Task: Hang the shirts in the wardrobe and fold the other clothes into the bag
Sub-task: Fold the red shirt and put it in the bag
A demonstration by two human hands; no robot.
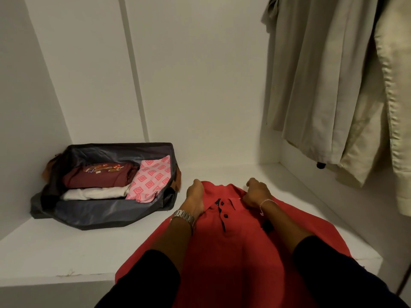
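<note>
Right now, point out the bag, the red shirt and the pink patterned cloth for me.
bag [104, 215]: head view, on its near grey wall.
red shirt [224, 247]: head view, on the chest below the buttons.
pink patterned cloth [150, 178]: head view, on its middle, inside the bag.

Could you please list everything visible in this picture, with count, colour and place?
Polo shirt: one, red with black buttons, spread on the shelf.
Bag: one, dark grey, open, left on the shelf.
Folded clothes: three in the bag, maroon, white, pink patterned.
Hanging garments: at least two, beige, upper right.
Shelf: one, white.
Watch: one, silver, left wrist.
Bracelet: one, silver, right wrist.
Left hand: grips the shirt's shoulder.
Right hand: grips the other shoulder.
</note>
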